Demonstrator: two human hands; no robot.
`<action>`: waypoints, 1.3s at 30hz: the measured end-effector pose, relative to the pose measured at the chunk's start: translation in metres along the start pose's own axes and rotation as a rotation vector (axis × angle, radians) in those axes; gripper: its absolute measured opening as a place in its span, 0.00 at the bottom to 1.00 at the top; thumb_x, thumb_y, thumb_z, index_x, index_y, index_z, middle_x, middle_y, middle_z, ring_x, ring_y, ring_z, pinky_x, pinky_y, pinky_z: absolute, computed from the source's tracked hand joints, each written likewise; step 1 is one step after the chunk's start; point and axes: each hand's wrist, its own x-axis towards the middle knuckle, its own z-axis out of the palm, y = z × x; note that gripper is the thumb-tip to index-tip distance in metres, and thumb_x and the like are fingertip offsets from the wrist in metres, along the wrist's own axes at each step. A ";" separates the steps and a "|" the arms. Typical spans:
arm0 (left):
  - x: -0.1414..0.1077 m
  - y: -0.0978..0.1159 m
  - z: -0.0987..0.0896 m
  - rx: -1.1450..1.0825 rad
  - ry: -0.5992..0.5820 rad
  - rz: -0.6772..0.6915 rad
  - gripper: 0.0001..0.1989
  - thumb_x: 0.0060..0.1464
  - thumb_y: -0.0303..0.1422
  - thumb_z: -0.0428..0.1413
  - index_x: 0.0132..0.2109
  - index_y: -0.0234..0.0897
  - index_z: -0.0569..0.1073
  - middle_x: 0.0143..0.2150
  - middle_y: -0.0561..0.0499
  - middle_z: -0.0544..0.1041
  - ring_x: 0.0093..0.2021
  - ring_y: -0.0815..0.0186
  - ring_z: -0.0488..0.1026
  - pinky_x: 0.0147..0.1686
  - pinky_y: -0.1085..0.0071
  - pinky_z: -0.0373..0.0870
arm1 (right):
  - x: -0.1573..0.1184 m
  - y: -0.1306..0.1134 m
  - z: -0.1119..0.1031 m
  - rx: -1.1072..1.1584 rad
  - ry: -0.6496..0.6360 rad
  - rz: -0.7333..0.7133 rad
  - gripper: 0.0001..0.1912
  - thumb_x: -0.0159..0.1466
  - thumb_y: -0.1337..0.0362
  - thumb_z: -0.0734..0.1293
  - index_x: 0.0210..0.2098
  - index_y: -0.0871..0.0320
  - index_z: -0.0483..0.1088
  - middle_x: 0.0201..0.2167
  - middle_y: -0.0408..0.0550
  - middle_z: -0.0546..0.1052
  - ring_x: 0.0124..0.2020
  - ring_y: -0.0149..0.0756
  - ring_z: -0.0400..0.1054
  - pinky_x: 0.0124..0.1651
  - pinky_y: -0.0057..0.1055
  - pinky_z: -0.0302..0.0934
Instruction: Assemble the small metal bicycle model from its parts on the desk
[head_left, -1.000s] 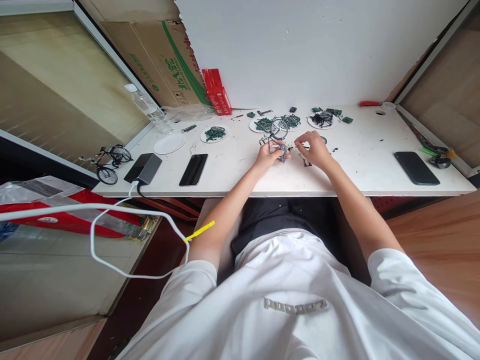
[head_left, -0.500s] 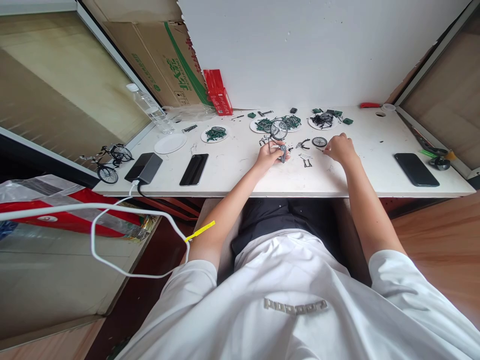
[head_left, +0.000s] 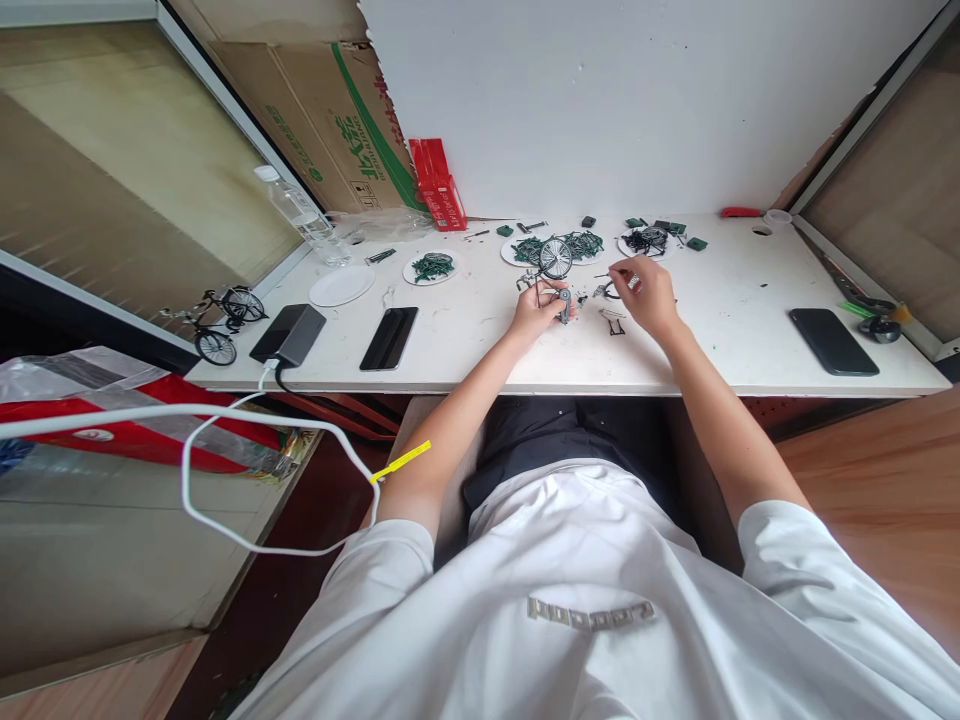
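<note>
My left hand point(head_left: 534, 312) is closed around a partly built miniature bicycle point(head_left: 556, 258), its one spoked wheel pointing away from me. A grey rounded part point(head_left: 563, 305) of it sticks out by the fingers. To the right, my right hand point(head_left: 643, 295) is raised over the table with its fingertips pinched on a thin dark rod-like piece point(head_left: 604, 275). It hovers apart from the bicycle. Between and below the hands lie small loose parts, among them a dark forked piece point(head_left: 615, 323). My right hand hides the spot where a loose wheel lay.
Behind the hands, white plates hold green parts point(head_left: 589, 245) and black parts point(head_left: 645, 241). A finished miniature bicycle point(head_left: 225, 322) stands at the left. Phones lie left point(head_left: 388, 338) and right point(head_left: 834, 340). A water bottle point(head_left: 300, 215) and red box point(head_left: 439, 185) stand at the back.
My right hand has moved left, toward the bicycle, and now carries the thin piece off the table. My left hand has stayed almost still with the bicycle in it.
</note>
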 end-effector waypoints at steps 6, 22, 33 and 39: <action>0.006 -0.006 -0.001 0.031 0.075 0.077 0.21 0.53 0.33 0.72 0.52 0.38 0.75 0.38 0.50 0.86 0.38 0.60 0.87 0.49 0.61 0.84 | -0.014 -0.023 0.034 0.081 0.101 -0.137 0.23 0.80 0.43 0.59 0.50 0.47 0.81 0.45 0.58 0.83 0.50 0.56 0.76 0.57 0.54 0.72; 0.021 -0.028 -0.004 -0.008 0.070 0.274 0.20 0.52 0.33 0.75 0.47 0.37 0.75 0.34 0.53 0.82 0.35 0.64 0.85 0.44 0.63 0.87 | -0.022 -0.012 0.050 0.042 0.059 -0.301 0.22 0.82 0.61 0.55 0.47 0.49 0.82 0.46 0.54 0.86 0.48 0.49 0.77 0.49 0.48 0.71; 0.026 -0.037 -0.007 0.042 0.061 0.298 0.20 0.53 0.33 0.74 0.48 0.37 0.76 0.35 0.52 0.84 0.34 0.65 0.86 0.42 0.66 0.87 | -0.023 -0.008 0.052 -0.046 0.072 -0.390 0.23 0.80 0.70 0.55 0.49 0.52 0.82 0.47 0.54 0.87 0.48 0.48 0.78 0.47 0.45 0.71; 0.029 -0.041 -0.008 0.082 0.086 0.306 0.18 0.53 0.30 0.72 0.49 0.38 0.76 0.35 0.53 0.82 0.34 0.65 0.85 0.43 0.65 0.87 | -0.023 -0.009 0.050 -0.088 0.025 -0.390 0.24 0.79 0.71 0.55 0.51 0.54 0.83 0.49 0.55 0.88 0.48 0.48 0.80 0.48 0.45 0.72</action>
